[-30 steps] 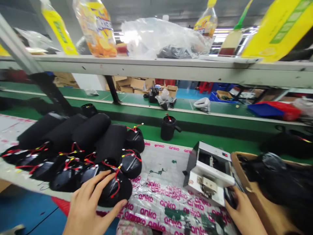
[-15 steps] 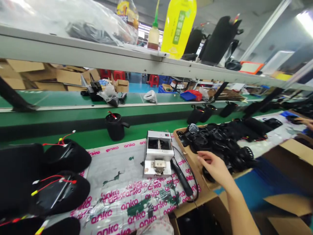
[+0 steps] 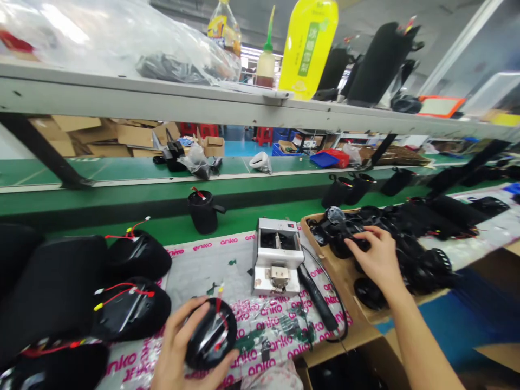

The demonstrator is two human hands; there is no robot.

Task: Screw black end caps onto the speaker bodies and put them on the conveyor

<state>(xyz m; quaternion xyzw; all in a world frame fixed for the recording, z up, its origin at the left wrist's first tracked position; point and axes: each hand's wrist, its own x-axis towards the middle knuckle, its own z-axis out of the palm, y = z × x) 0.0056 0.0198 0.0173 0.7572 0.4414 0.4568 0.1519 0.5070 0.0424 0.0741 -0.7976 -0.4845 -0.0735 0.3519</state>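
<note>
My left hand (image 3: pixel 182 346) is wrapped round a black cylindrical housing (image 3: pixel 213 338), its open end toward me. Red wires (image 3: pixel 219 319) with a pale plug stick out of that end. Over a cardboard tray (image 3: pixel 345 295), my right hand (image 3: pixel 377 260) has its thumb and fingers closed together among black round plastic parts (image 3: pixel 368 292); which part is between the fingertips, if any, I cannot make out. Several black housings (image 3: pixel 130 309) with red wires lie to the left of my left hand.
A silver metal device (image 3: pixel 278 257) stands mid-bench, beside a black handle with a cable (image 3: pixel 319 298). Behind it is another black housing (image 3: pixel 203 211). A shelf (image 3: pixel 162 100) above bears a yellow bottle (image 3: pixel 311 49). An open carton (image 3: pixel 325 352) sits at the front edge.
My left hand has come into view with a black housing in it. My right hand has reached further into the black parts in the tray. The camera view has swung left.
</note>
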